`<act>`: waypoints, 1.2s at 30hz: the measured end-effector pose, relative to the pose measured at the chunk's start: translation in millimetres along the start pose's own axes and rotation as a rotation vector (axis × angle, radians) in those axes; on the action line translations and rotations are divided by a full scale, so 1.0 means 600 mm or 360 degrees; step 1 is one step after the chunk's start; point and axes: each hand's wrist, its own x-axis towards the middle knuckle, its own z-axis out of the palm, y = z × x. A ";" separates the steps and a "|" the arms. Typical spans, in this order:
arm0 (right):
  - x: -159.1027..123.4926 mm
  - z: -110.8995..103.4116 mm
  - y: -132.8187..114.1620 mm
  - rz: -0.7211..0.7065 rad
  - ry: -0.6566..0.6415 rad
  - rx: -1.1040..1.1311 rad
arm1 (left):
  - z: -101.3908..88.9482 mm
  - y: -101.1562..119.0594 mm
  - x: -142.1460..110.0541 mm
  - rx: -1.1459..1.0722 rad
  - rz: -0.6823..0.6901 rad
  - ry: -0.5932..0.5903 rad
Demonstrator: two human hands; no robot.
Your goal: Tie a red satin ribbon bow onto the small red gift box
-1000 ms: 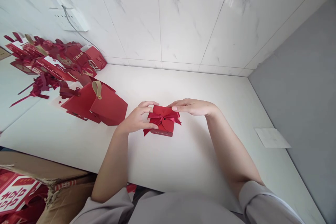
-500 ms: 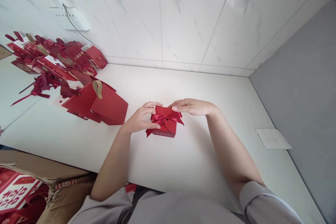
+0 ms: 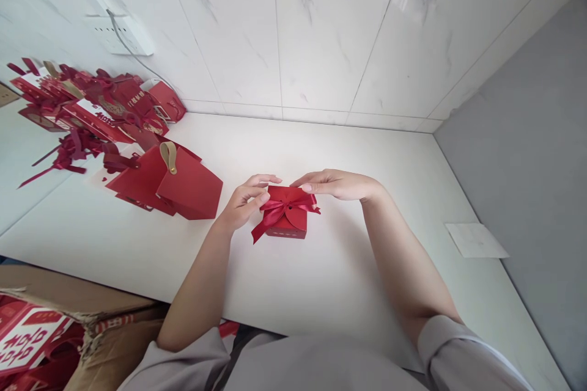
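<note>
A: Pull the ribbon bow (image 3: 282,208) snug with your left hand (image 3: 243,204), pinching lightly so the loop keeps its shape.

B: And the right hand (image 3: 337,184)?

A: It rests fingers-down on the far top edge of the small red box (image 3: 287,221), steadying it. The box sits between your hands, touching both.

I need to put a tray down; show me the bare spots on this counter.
Bare: the counter between the red box and the near edge, and the stretch from the right hand to the paper; also the strip behind the box up to the wall. Crowded: the far left, with the red bags and ribbon pile.
</note>
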 end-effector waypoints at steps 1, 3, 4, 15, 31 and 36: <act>-0.001 0.000 -0.002 -0.0008 -0.0009 0.0002 | 0.000 0.000 0.000 -0.0010 0.0006 0.0005; -0.002 0.002 -0.005 -0.0011 -0.0018 0.0001 | -0.001 0.002 0.000 -0.0036 0.0012 0.0004; -0.003 0.002 -0.007 -0.0010 -0.0022 -0.0004 | -0.002 0.003 0.000 -0.0042 0.0013 0.0003; -0.002 0.002 -0.006 -0.0029 -0.0101 0.0002 | -0.011 0.012 -0.003 -0.0045 -0.0054 0.0034; 0.010 -0.006 0.044 0.0123 -0.0066 0.0115 | -0.009 -0.010 0.002 -0.0244 -0.0284 -0.0164; 0.013 -0.009 0.060 0.0139 -0.0061 0.0167 | -0.010 -0.009 0.002 -0.0404 -0.0383 -0.0247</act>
